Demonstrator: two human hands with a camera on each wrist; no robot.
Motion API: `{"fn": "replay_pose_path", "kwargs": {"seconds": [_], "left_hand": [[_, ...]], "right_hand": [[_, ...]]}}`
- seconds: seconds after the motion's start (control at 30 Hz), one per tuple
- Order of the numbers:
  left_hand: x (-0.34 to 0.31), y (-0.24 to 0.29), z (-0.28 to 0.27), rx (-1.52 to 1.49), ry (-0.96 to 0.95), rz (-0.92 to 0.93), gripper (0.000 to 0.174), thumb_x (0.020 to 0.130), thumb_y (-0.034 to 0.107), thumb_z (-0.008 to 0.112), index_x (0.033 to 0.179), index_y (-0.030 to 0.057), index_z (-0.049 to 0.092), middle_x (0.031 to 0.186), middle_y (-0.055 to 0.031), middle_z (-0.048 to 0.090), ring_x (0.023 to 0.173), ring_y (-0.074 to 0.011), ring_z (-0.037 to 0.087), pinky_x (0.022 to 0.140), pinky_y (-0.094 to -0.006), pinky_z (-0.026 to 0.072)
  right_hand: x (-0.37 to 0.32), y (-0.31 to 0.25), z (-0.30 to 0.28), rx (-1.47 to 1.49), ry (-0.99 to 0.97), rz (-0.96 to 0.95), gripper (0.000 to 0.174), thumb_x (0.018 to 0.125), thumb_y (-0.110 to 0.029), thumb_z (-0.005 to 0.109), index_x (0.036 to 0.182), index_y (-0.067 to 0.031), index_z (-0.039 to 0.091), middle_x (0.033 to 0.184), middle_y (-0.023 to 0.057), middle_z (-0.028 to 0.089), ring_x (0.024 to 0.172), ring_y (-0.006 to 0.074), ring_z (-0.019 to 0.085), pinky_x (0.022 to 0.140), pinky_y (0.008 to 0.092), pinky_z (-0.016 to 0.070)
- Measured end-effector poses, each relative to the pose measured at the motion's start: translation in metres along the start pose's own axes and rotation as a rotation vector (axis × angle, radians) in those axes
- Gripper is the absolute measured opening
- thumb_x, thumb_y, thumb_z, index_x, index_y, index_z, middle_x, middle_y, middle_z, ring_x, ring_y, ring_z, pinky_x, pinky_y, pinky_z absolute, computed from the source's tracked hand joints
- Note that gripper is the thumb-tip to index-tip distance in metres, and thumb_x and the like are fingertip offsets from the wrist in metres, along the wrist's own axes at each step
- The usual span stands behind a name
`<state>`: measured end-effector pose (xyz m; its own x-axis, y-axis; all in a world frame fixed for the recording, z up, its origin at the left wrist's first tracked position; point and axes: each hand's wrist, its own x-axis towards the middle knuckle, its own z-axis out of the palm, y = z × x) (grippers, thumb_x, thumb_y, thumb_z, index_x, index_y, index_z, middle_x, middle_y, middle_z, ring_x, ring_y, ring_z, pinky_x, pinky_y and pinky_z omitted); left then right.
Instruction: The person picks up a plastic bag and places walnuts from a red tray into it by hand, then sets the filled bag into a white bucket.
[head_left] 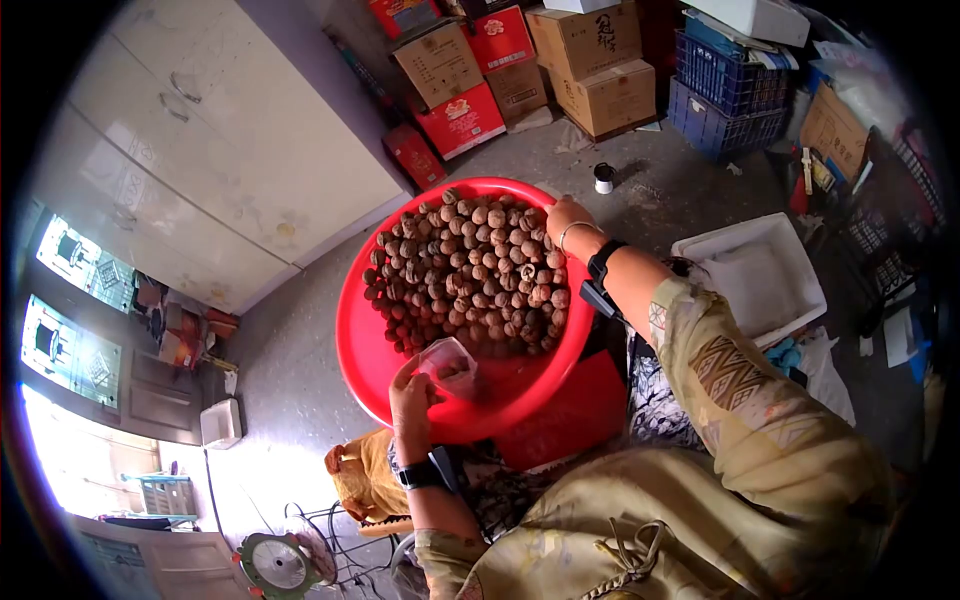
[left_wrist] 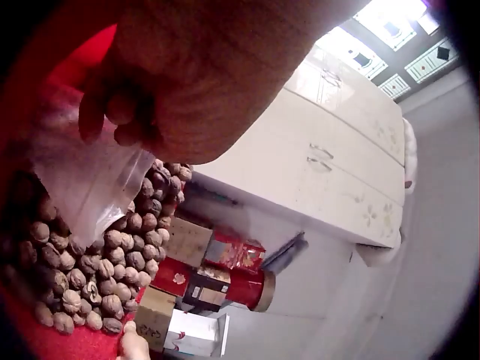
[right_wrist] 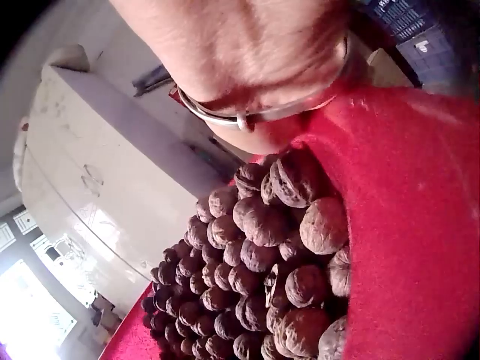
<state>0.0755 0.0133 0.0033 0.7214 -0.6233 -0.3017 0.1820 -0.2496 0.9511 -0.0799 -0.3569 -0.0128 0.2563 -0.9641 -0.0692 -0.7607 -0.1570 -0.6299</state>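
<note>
A large round red basin [head_left: 372,378] holds a heap of walnuts [head_left: 470,262], piled toward its far and right sides. My left hand [head_left: 411,408] pinches a clear, thin-walled plastic container [head_left: 452,384] over the near part of the basin. In the left wrist view, the clear plastic [left_wrist: 94,180] overlaps the walnuts [left_wrist: 105,266], and the fingers [left_wrist: 91,120] are bent at its edge. My right hand [head_left: 572,222] grips the basin's right rim. Its fingers are mostly hidden in the right wrist view, where walnuts [right_wrist: 259,225] lie just beneath the wrist. One walnut among them looks cracked open.
A white cabinet [head_left: 215,150] stands on the left. Cardboard and red boxes [head_left: 600,95] are stacked at the back, beside blue crates [head_left: 725,120]. A white foam tray [head_left: 765,270] lies on the floor to the right, and a small cup [head_left: 603,178] stands beyond the basin.
</note>
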Motion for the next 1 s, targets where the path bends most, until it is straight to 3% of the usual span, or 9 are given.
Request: {"fn": "replay_pose_path", "kwargs": {"seconds": [0.33,0.4,0.43,0.47,0.57,0.67,0.73,0.8,1.0], "left_hand": [[-0.001,-0.007,0.0,-0.022,-0.031,0.018,0.053,0.079,0.002,0.048,0.132,-0.0066,0.044,0.064,-0.0015,0.051,0.049,-0.0083,0.046,0.048,-0.0247,0.0499],[-0.002,-0.007,0.003,-0.015,-0.017,0.016,0.053,0.079,0.002,0.048,0.132,-0.0071,0.044,0.063,-0.0015,0.051,0.049,-0.0084,0.046,0.048,-0.0251,0.0502],[-0.003,-0.006,0.004,-0.005,-0.003,0.016,0.053,0.08,0.002,0.048,0.132,-0.0076,0.043,0.063,-0.0014,0.051,0.048,-0.0086,0.045,0.048,-0.0254,0.0506],[-0.004,-0.005,0.004,-0.01,-0.001,0.014,0.053,0.08,0.002,0.048,0.132,-0.0076,0.043,0.063,-0.0014,0.051,0.048,-0.0086,0.045,0.048,-0.0254,0.0506],[-0.006,-0.007,0.007,0.004,0.002,0.012,0.053,0.08,0.001,0.047,0.131,-0.008,0.043,0.061,-0.0014,0.05,0.049,-0.0086,0.046,0.049,-0.0249,0.0499],[-0.007,-0.014,0.017,-0.206,-0.023,0.01,0.052,0.08,0.0,0.047,0.131,-0.0081,0.044,0.061,-0.0018,0.051,0.049,-0.009,0.047,0.048,-0.023,0.0464],[-0.009,-0.014,0.028,-0.24,-0.038,0.039,0.051,0.08,0.0,0.047,0.13,-0.0079,0.045,0.06,-0.0027,0.053,0.048,-0.0094,0.047,0.047,-0.0217,0.0429],[-0.013,-0.013,0.033,-0.201,-0.007,0.04,0.049,0.081,0.001,0.047,0.129,-0.0073,0.047,0.061,-0.0035,0.055,0.047,-0.0096,0.047,0.046,-0.0219,0.0416],[-0.015,-0.01,0.036,-0.089,0.065,0.064,0.036,0.084,0.005,0.051,0.118,-0.0054,0.054,0.065,-0.0042,0.058,0.047,-0.009,0.05,0.043,-0.0208,0.0423]], "right_hand": [[-0.011,-0.013,-0.012,-0.195,-0.065,0.041,0.03,0.092,-0.022,0.046,0.112,-0.0029,0.057,0.114,0.0189,0.063,0.107,0.0305,0.062,0.088,0.0412,0.0491],[-0.023,-0.021,-0.018,-0.429,0.252,-0.271,0.025,0.089,-0.016,0.048,0.109,-0.0067,0.06,0.111,0.015,0.064,0.105,0.0279,0.063,0.086,0.0402,0.0499],[-0.025,-0.023,-0.016,-0.351,0.409,-0.434,0.026,0.084,-0.017,0.053,0.105,-0.0022,0.056,0.101,0.0189,0.064,0.091,0.0369,0.063,0.084,0.0463,0.0485],[-0.026,-0.027,-0.017,-0.355,0.408,-0.438,0.026,0.084,-0.017,0.053,0.105,-0.0022,0.056,0.101,0.0189,0.064,0.091,0.0369,0.063,0.084,0.0463,0.0485],[-0.055,-0.051,-0.044,-0.361,-0.079,-0.534,0.027,0.085,-0.015,0.056,0.109,-0.0049,0.061,0.109,0.017,0.064,0.104,0.0324,0.061,0.087,0.0417,0.05],[-0.057,-0.047,-0.038,-0.423,-0.295,-0.572,0.027,0.082,-0.017,0.057,0.103,-0.0018,0.063,0.105,0.019,0.064,0.097,0.034,0.062,0.083,0.0438,0.0497],[-0.063,-0.045,-0.035,-0.49,-0.278,-0.686,0.028,0.082,-0.019,0.058,0.102,-0.0017,0.064,0.104,0.0195,0.065,0.098,0.033,0.062,0.085,0.0421,0.0496],[-0.066,-0.047,-0.032,-0.758,-0.537,-0.554,0.031,0.081,-0.025,0.062,0.101,-0.0021,0.066,0.103,0.019,0.065,0.099,0.0317,0.063,0.087,0.0409,0.0493],[-0.093,-0.045,-0.012,-0.928,-0.651,-0.599,0.039,0.075,-0.032,0.068,0.102,-0.005,0.07,0.104,0.0139,0.068,0.097,0.0284,0.065,0.081,0.0417,0.0521]]}}
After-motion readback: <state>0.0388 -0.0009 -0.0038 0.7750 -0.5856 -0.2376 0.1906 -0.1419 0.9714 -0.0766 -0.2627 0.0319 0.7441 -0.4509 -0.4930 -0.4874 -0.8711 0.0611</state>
